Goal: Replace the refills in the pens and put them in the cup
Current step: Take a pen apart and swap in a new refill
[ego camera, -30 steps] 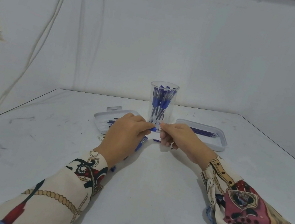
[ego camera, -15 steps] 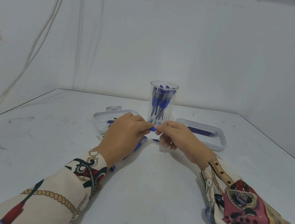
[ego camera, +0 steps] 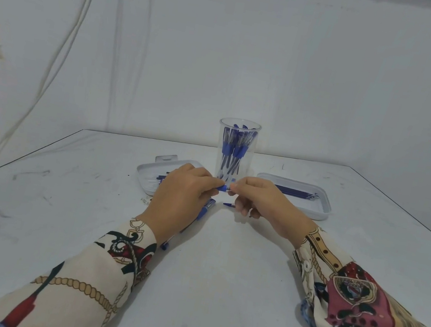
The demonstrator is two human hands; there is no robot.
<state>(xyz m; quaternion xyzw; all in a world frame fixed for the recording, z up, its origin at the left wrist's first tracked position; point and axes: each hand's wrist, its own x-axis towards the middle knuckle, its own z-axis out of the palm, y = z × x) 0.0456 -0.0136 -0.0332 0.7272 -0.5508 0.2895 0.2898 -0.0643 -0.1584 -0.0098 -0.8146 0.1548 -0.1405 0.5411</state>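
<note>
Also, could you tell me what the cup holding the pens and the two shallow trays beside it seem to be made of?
The cup looks like clear, glossy plastic, possibly glass: the pens show straight through its wall. The left tray and right tray look like white, slightly translucent moulded plastic, given their rounded rims and soft sheen.

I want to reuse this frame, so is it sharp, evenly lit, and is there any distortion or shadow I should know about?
Head view: soft, even light, no glare. Faint shadows lie under the left hand and right hand. Wide-angle bowing curves the table edges. The clear cup reads fairly sharp; the pen tip between the hands is too small to resolve.
</note>
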